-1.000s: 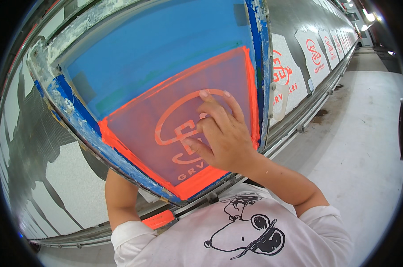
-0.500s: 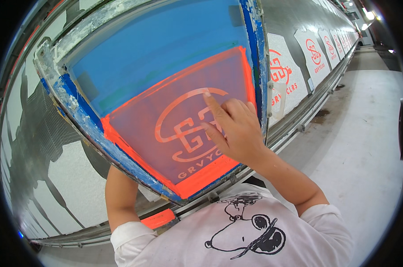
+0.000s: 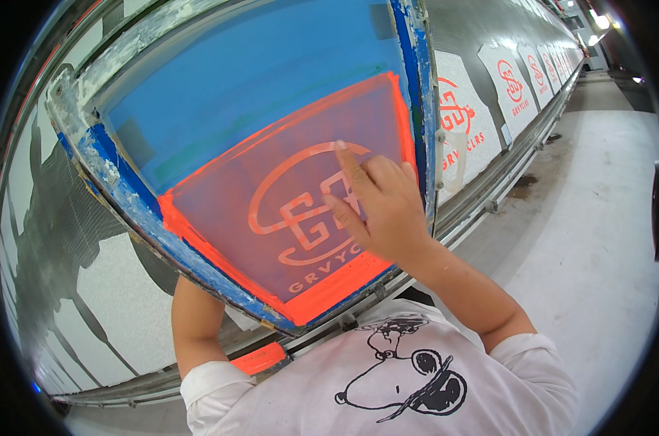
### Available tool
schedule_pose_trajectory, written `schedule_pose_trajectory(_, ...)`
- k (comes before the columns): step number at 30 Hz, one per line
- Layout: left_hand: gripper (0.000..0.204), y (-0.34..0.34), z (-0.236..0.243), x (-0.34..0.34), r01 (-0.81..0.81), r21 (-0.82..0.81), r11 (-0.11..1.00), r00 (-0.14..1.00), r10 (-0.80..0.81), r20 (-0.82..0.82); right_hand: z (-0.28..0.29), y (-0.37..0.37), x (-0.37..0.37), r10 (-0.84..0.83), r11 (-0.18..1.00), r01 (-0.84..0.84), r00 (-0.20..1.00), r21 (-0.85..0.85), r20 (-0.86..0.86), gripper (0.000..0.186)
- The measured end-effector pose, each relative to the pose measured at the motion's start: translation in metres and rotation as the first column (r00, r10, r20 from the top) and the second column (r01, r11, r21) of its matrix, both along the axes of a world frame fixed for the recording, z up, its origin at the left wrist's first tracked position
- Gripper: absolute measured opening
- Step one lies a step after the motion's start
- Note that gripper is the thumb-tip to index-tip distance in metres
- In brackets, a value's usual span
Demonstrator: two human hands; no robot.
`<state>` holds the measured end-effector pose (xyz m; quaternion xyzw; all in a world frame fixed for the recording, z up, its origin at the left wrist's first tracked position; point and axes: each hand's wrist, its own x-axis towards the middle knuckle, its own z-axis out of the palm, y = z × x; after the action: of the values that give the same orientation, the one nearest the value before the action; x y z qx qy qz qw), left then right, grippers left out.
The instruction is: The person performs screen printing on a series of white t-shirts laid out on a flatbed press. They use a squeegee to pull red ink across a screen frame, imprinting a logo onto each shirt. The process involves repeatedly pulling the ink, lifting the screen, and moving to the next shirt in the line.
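Observation:
A silk-screen printing frame (image 3: 115, 163), edged in blue tape and smeared with dried ink, is tilted up before me. Its mesh is blue (image 3: 256, 80) above and purplish below, with a round letter design showing paler. Bright orange ink (image 3: 344, 288) borders the lower panel. My right hand (image 3: 391, 207) lies over the right part of the design, index finger stretched to the top arc, thumb held apart, other fingers loosely bent; it holds nothing. My left forearm (image 3: 197, 312) goes up behind the frame's lower left edge, so my left hand is hidden.
Printed white fabric pieces (image 3: 515, 81) with orange designs line the long dark table (image 3: 471, 33) toward the far right. Unprinted white pieces (image 3: 126, 291) lie at left. A metal rail (image 3: 482, 211) edges the table. An orange-coated bar (image 3: 259, 358) sits near my left sleeve.
The frame has shifted slightly left in view. My right index finger stays near the top arc of the design, with the hand barely moved.

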<state>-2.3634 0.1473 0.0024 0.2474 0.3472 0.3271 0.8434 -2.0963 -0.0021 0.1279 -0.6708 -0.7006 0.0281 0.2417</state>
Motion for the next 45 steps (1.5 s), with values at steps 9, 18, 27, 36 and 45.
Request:
schedule_pose_trajectory(9, 0.044, 0.001, 0.019, -0.002, -0.073, 0.053, 0.996, 0.997, 0.074, -0.019, 0.012, -0.023, 0.027, -0.111, 0.982, 0.113, 0.994, 0.152, -0.025, 0.022)
schedule_pose_trajectory(18, 0.035, -0.081, 0.087, -0.142, -0.533, 0.247, 0.809, 0.845, 0.526, 0.102, 0.004, -0.076, 0.137, -0.432, 0.862, 0.500, 0.810, 0.083, -0.398, 0.020)
schedule_pose_trajectory(27, 0.044, -0.353, 0.154, -0.160, -0.898, 0.430, 0.096, -0.070, 0.933, -0.353, -0.044, -0.059, 0.178, -0.380, 0.925, 0.190, 0.408, -0.330, -0.830, 0.057)
schedule_pose_trajectory(36, 0.103, -0.488, -0.025, -0.140, -0.996, 0.086, -0.019, -0.073, 0.721, -0.690, -0.067, -0.029, 0.186, -0.370, 0.904, 0.015, 0.526, -0.427, -0.765, 0.057)
schedule_pose_trajectory(45, 0.092, -0.399, -0.008, -0.106, -0.992, -0.126, -0.007, 0.054, 0.881, -0.470, -0.071, -0.032, 0.177, -0.364, 0.927, 0.086, 0.446, -0.366, -0.817, 0.064)
